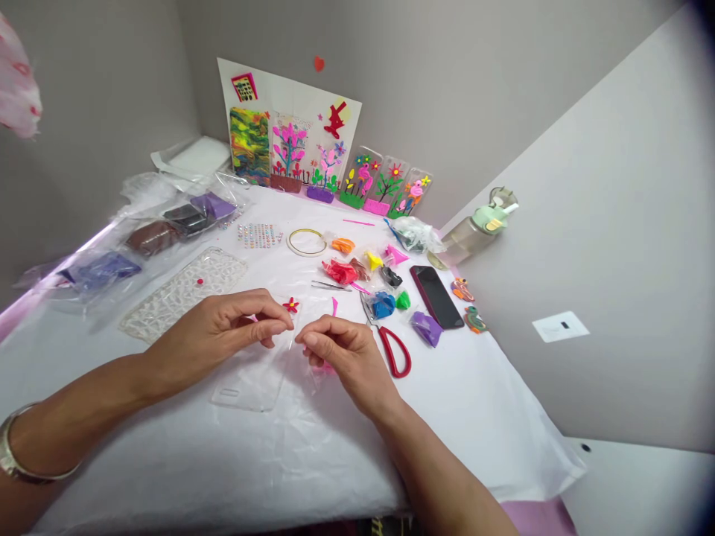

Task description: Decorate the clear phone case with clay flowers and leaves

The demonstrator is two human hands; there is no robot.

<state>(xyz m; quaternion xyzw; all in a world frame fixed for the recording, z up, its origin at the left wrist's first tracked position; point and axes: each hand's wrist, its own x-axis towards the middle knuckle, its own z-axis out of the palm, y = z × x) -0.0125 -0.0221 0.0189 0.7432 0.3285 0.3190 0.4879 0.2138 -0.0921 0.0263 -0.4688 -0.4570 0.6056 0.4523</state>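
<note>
My left hand [229, 321] hovers over a clear phone case [246, 398], thumb and index finger pinched together. Close beside it on the right, my right hand [349, 356] is also pinched, its fingertips facing the left ones. Whatever either pinch holds is too small to make out. A red clay flower [291, 305] with a yellow centre lies just beyond my fingertips. Pink clay [327, 368] in clear wrapping shows partly from under my right hand. To the left, a textured clear case [179, 298] carries a small red dot [199, 281].
Red-handled scissors [396, 351], tweezers [332, 286], wrapped red clay [339, 272], blue clay [383, 304] and a phone [437, 296] lie to the right. A bottle [474, 231] stands behind them. Bagged clay [153, 237] sits at left; decorated cases [362, 179] lean against the wall.
</note>
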